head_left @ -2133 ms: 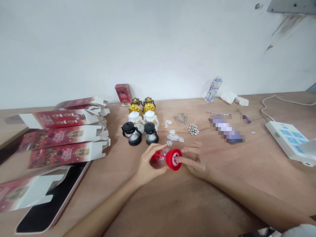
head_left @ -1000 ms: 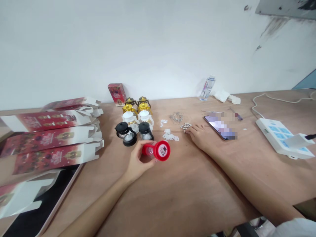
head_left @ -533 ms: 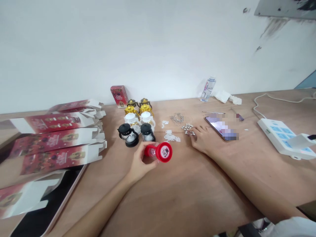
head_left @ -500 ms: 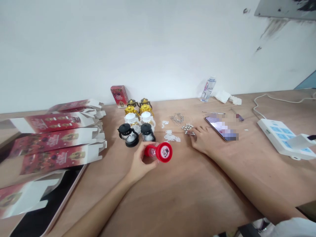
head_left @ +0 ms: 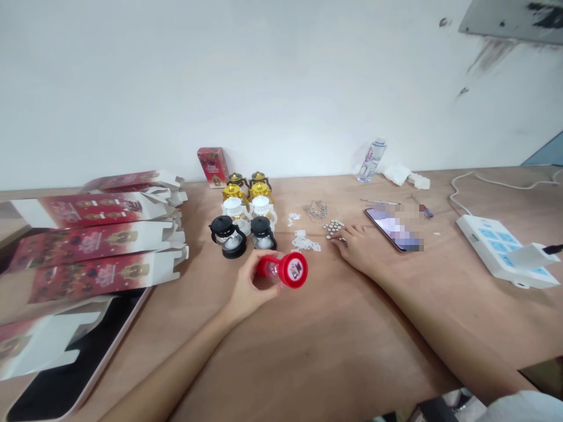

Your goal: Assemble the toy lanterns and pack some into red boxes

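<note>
My left hand (head_left: 250, 286) is closed round a small red toy lantern (head_left: 285, 269) held on its side, its round red base facing me. My right hand (head_left: 357, 246) lies on the wooden table (head_left: 334, 340), its fingertips at a cluster of small silver button cells (head_left: 332, 226). The fingers are curled over the cells; whether they pinch one I cannot make out. Just left of that hand lie small white paper tabs (head_left: 305, 241).
Black, white and gold toy lanterns (head_left: 246, 214) stand in two rows behind my left hand. Flat red-and-white cartons (head_left: 97, 246) pile at the left over a black tray (head_left: 74, 375). A phone (head_left: 393, 228), wire hooks (head_left: 315, 210), a water bottle (head_left: 372, 159) and a power strip (head_left: 505, 249) lie to the right.
My right hand left the lantern's base and reached forward to the button cells, where it stays. My left hand kept holding the red lantern.
</note>
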`<state>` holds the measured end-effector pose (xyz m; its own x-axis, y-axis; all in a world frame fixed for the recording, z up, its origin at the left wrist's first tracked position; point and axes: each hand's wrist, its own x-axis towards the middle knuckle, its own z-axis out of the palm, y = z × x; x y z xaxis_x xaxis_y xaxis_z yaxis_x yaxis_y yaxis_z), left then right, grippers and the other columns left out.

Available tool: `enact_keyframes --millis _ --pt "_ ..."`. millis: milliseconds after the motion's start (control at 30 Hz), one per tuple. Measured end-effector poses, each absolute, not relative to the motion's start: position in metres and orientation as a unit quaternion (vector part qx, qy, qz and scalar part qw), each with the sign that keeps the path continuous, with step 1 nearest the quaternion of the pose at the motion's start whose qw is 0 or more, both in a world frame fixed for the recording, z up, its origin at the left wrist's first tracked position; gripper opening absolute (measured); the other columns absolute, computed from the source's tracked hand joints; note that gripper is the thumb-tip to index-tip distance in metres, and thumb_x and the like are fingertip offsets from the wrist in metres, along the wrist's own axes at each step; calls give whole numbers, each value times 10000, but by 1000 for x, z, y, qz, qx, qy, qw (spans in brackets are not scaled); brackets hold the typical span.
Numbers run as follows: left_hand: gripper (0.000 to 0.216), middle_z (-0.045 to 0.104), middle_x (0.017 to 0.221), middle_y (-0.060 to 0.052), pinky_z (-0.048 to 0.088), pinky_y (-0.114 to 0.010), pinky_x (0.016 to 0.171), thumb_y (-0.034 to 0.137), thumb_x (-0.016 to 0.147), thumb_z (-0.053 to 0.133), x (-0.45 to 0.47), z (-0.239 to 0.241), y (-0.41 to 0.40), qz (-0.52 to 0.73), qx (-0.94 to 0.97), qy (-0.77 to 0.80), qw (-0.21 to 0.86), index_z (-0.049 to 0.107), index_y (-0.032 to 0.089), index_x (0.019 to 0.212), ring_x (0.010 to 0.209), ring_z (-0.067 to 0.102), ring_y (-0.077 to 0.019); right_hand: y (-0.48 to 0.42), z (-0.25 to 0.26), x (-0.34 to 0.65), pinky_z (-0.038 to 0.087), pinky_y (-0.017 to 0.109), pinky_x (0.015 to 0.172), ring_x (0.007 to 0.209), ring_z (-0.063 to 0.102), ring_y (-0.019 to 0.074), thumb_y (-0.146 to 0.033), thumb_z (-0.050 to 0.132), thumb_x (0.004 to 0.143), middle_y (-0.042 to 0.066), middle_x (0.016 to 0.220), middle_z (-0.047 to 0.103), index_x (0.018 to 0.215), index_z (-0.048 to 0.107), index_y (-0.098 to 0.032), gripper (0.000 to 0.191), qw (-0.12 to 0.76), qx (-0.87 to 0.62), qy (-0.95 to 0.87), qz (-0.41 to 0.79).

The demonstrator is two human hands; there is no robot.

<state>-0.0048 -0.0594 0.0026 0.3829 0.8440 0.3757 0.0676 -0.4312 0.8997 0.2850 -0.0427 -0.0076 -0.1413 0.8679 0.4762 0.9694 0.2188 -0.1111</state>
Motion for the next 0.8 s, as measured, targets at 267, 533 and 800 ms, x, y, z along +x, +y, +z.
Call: enact_keyframes --millis 267,533,800 --pt "463 631 1076 -90 478 -325 847 188 648 722 -4 3 -59 454 720 319 417 511 193 1059 976 614 -217 -79 3 248 438 318 698 730 610 155 -203 580 859 13 787 658 868 618 -228 46 512 -444 -730 -92" --pt "481 640 1064 -82 490 -333 831 177 647 705 -2 6 -65 425 766 296 381 523 201 1092 943 628 -217 -116 24 203 404 297 651 668 565 124 -87 592 825 10 725 675 934 634 -193 158 496 -307 -802 -127" --pt "486 648 1026 -68 491 -317 816 169 634 713 -1 9 -66 421 776 286 373 531 192 1084 914 626 -199 -113 15 202 405 310 656 688 561 139 -83 617 800 19 734 662 919 637 -194 164 502 -319 -791 -142"
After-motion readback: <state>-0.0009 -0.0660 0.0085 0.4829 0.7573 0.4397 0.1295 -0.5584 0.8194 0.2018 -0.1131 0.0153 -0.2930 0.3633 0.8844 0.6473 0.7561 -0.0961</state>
